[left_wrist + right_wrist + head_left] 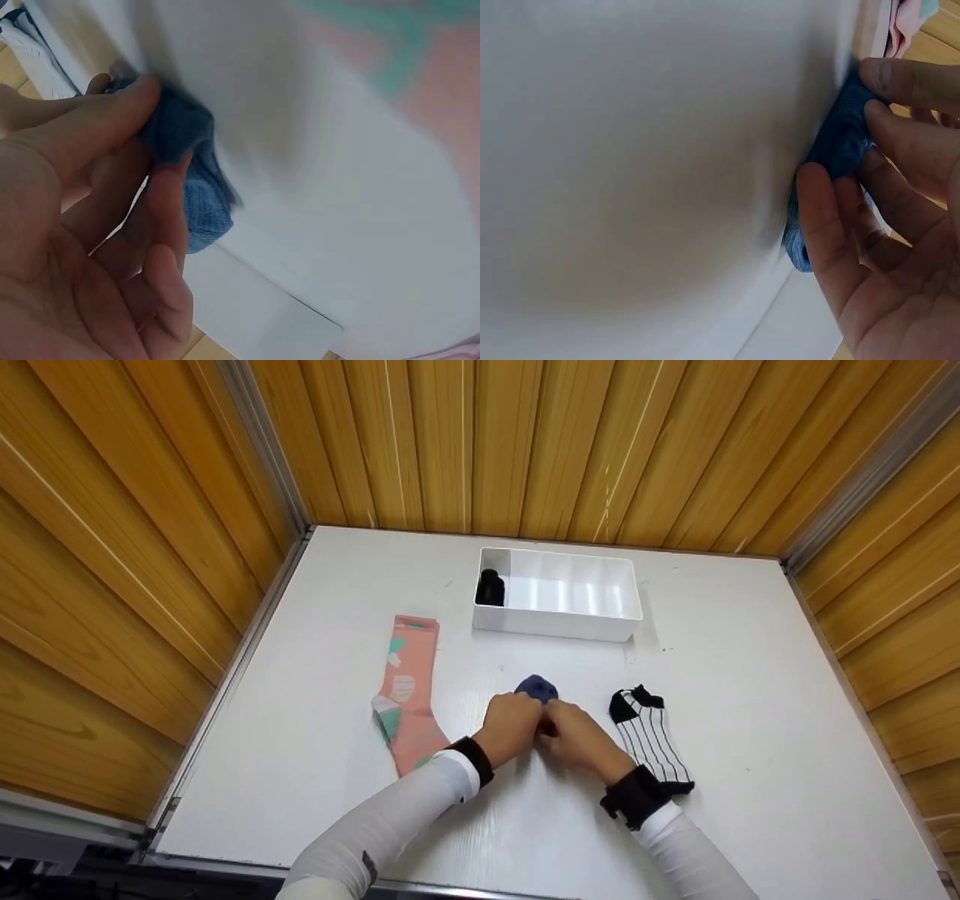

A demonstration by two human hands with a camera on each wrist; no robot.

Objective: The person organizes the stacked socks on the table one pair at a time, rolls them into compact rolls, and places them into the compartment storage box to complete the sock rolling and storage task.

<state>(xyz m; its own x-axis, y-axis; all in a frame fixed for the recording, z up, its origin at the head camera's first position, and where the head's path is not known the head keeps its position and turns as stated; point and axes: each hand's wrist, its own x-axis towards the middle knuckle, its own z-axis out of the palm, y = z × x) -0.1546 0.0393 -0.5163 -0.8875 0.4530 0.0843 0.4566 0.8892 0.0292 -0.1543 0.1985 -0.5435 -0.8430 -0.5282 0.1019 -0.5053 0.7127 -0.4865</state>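
Note:
A blue sock (pixel 537 688), bunched and partly rolled, lies at the middle of the white table between both hands. My left hand (pixel 512 725) pinches one side of it, and the left wrist view shows thumb and fingers on the dark blue cloth (pixel 180 124). From the other side my right hand (pixel 581 739) grips the sock too; in the right wrist view its fingers curl about the roll (pixel 840 139). To the left, a pink sock (pixel 411 690) with green and white patches lies flat, its lower end behind the left forearm. A black-and-white striped sock (pixel 651 739) lies flat to the right.
A white divided box (pixel 555 622) stands behind the hands, with a black bundle (pixel 490 589) in its leftmost compartment. Wood-patterned panels (pixel 502 450) rise along the back and both sides of the table (pixel 757 660).

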